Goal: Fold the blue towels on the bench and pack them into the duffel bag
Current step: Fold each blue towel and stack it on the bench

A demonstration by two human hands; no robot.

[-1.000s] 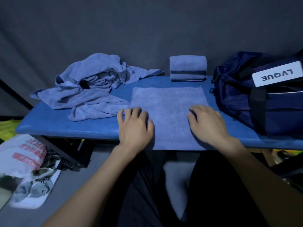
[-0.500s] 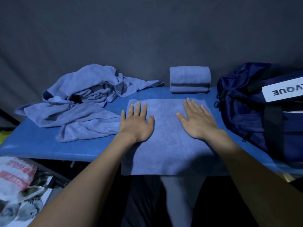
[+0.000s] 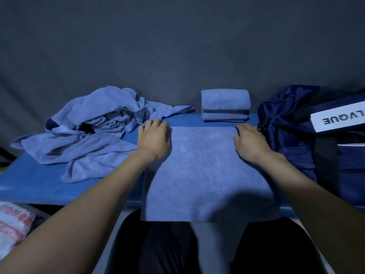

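A blue towel (image 3: pixel 205 171) lies flat across the blue bench (image 3: pixel 29 186), and its near edge hangs over the front. My left hand (image 3: pixel 154 138) sits on the towel's far left corner. My right hand (image 3: pixel 249 142) is on its far right corner. The fingers of both hands curl down over the far edge, so the fingertips are hidden. A heap of unfolded blue towels (image 3: pixel 87 131) lies on the left of the bench. Two folded towels (image 3: pixel 225 104) are stacked at the back. The navy duffel bag (image 3: pixel 292 135) stands at the right, close to my right hand.
A dark grey cloth backdrop (image 3: pixel 177 46) rises right behind the bench. A white plastic bag with red print (image 3: pixel 13 224) lies on the floor at lower left. My dark-trousered legs (image 3: pixel 164 250) are below the bench's front edge.
Both hands slid away from me along the flat towel, from its near part to its far corners. The fingers went from spread flat to curled over the far edge.
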